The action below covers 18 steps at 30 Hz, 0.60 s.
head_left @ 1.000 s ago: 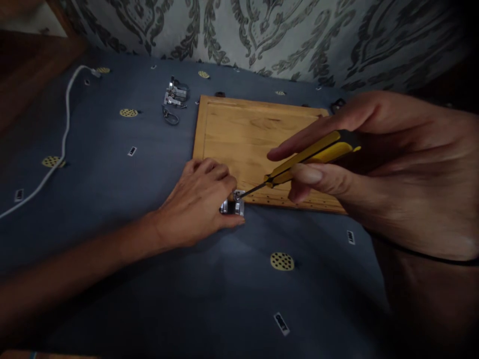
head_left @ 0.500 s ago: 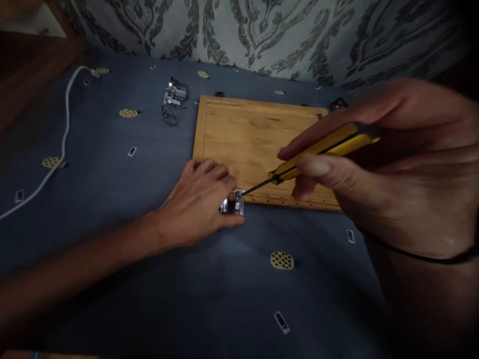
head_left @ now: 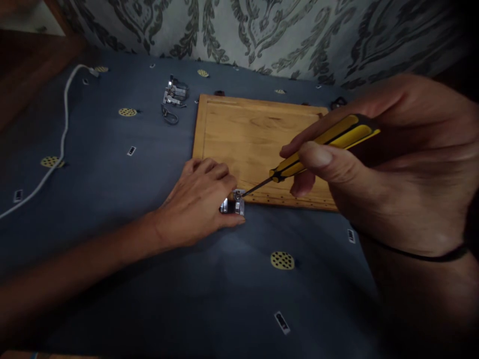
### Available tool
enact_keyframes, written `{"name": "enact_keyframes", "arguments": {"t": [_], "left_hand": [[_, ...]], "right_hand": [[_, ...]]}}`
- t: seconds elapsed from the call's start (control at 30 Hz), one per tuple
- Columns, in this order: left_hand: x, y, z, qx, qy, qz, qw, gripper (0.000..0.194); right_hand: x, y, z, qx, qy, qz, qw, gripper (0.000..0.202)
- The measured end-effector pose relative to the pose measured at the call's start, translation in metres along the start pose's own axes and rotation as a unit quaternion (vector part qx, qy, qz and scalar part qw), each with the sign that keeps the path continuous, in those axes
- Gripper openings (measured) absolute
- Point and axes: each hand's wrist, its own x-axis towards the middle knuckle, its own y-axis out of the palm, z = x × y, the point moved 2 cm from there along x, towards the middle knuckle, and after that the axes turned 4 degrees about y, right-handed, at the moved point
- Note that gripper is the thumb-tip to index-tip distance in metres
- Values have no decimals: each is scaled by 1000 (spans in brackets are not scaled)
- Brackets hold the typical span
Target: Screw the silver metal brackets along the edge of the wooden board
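Observation:
My left hand (head_left: pixel 200 199) is closed on a small shiny metal fitting (head_left: pixel 238 204) at the near left edge of a wooden board (head_left: pixel 258 129). The thumb lies along the fitting's near side, and the fingers cover its left part, which is hidden. My right hand (head_left: pixel 389 169) grips a screwdriver (head_left: pixel 325 144) with a yellow and black handle. Its thin shaft slants down to the left, and the tip meets the right upper part of the fitting. Whether it sits in a screw is too small to tell.
Several metal pieces (head_left: pixel 174 94) with a dark loop (head_left: pixel 170 116) lie beyond my left hand. A white cable (head_left: pixel 66 109) curves along the left side. A dark object (head_left: pixel 338 103) lies past the board's far right corner. A patterned wall or curtain (head_left: pixel 258 35) stands behind.
The screwdriver's handle has turned a little in my right hand, and that hand has shifted slightly. My left hand and the metal fitting stay in place.

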Motion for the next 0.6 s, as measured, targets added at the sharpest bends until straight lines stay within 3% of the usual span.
{"name": "enact_keyframes", "arguments": {"t": [0.27, 0.5, 0.6], "left_hand": [[-1, 0, -1, -1, 1, 0, 1000, 36], [0, 1, 0, -8, -4, 0, 1000, 33], [-1, 1, 0, -7, -4, -1, 1000, 33]], "right_hand": [[1, 4, -6, 46, -10, 17, 999, 25], [2, -5, -1, 39, 17, 120, 992, 13], [0, -5, 1, 34, 10, 86, 996, 10]]}}
